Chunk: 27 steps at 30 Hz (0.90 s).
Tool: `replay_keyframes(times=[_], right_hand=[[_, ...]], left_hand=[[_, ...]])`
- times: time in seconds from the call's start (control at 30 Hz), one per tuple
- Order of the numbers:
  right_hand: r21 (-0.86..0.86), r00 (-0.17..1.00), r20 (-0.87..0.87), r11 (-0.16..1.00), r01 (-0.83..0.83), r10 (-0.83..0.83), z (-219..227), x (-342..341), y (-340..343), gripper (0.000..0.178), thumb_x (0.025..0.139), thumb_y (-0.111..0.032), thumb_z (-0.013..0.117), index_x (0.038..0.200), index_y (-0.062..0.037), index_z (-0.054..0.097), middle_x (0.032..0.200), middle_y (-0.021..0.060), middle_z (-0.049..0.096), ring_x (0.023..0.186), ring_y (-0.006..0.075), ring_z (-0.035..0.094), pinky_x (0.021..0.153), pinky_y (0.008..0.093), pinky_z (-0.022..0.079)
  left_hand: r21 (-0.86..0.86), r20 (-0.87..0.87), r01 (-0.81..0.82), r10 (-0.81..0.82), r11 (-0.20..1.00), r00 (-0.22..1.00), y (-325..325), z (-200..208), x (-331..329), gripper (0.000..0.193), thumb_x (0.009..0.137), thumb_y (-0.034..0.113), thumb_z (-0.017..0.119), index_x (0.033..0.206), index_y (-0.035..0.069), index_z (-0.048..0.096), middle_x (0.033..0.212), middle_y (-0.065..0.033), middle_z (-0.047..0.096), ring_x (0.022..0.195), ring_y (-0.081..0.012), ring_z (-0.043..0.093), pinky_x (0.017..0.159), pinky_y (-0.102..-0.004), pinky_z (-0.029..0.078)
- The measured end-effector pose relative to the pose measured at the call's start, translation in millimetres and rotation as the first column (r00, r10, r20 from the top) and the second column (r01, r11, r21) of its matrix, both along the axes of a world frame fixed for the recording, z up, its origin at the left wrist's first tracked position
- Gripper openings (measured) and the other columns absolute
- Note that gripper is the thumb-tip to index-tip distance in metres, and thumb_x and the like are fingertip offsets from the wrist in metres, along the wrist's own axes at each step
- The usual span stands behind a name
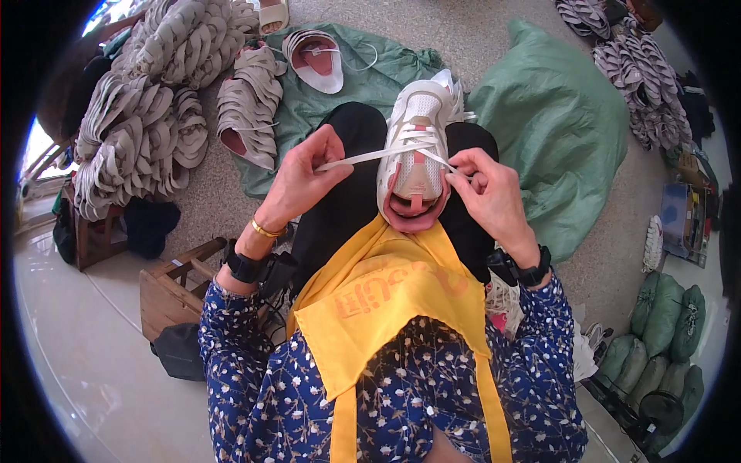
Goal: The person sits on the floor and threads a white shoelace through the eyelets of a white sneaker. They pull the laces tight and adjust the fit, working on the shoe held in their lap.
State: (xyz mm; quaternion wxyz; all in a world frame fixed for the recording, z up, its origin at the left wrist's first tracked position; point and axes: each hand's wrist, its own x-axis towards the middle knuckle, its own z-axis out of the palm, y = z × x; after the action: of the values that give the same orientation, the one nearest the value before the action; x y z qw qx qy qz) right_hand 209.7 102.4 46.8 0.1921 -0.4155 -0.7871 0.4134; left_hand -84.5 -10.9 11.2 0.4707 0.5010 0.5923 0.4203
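Head view shows the big green sack (552, 139) on the floor to your right and that heap of grey shoe uppers (139, 135) off to your left, way too jumbled to tell which are laced. Your white-and-pink shoe (417, 177) sits between your knees, toe away from you, and I'd call it mostly done: lace crossed over the tongue, no bow visible, so tightening and tying are probably left. Your left hand (309, 174) and right hand (494, 193) are apart, each pinching the white lace (363, 159).

a white shoe (417, 174) points away, laces (369, 157) drawn outward.
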Motion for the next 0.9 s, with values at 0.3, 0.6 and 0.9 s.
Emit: replay_keyframes(times=[0.3, 0.6, 0.9], right_hand=[[0.373, 1.0, -0.011, 0.927, 0.017, -0.014, -5.6, 3.7, 8.0, 0.006, 0.09, -0.002, 0.071, 0.095, -0.0006, 0.068, 0.088, 0.0142, 0.069, 0.074, 0.0311, 0.068, 0.065, 0.0378, 0.053], [0.427, 0.994, 0.028, 0.9, 0.085, -0.108, 2.9, 51.8, 14.8, 0.006, 0.091, -0.002, 0.072, 0.097, -0.0006, 0.071, 0.086, 0.0102, 0.07, 0.069, 0.0184, 0.066, 0.063, 0.0303, 0.051], [0.173, 0.882, 0.1, 0.881, 0.44, -0.46, -18.5, 173.6, 31.8, 0.011, 0.099, -0.009, 0.069, 0.107, -0.0021, 0.074, 0.083, -0.0014, 0.069, 0.066, 0.005, 0.061, 0.059, 0.0218, 0.05]], left_hand=[[0.34, -0.63, 0.093, 0.153, 0.936, 0.762, 11.5, 18.3, 0.5, 0.015, 0.09, 0.0, 0.068, 0.092, -0.001, 0.053, 0.082, -0.0132, 0.057, 0.071, -0.0309, 0.061, 0.066, -0.0409, 0.048], [0.123, -0.681, 0.151, -0.027, 0.981, 0.732, -20.2, 14.4, -38.5, 0.016, 0.088, 0.002, 0.069, 0.09, 0.0, 0.053, 0.088, -0.0155, 0.056, 0.082, -0.0378, 0.06, 0.07, -0.0432, 0.048], [0.163, -0.801, 0.004, 0.13, 0.987, 0.585, -74.2, 8.5, -99.4, 0.016, 0.085, -0.001, 0.071, 0.089, -0.001, 0.055, 0.09, -0.0136, 0.055, 0.085, -0.0326, 0.057, 0.074, -0.0411, 0.047]])
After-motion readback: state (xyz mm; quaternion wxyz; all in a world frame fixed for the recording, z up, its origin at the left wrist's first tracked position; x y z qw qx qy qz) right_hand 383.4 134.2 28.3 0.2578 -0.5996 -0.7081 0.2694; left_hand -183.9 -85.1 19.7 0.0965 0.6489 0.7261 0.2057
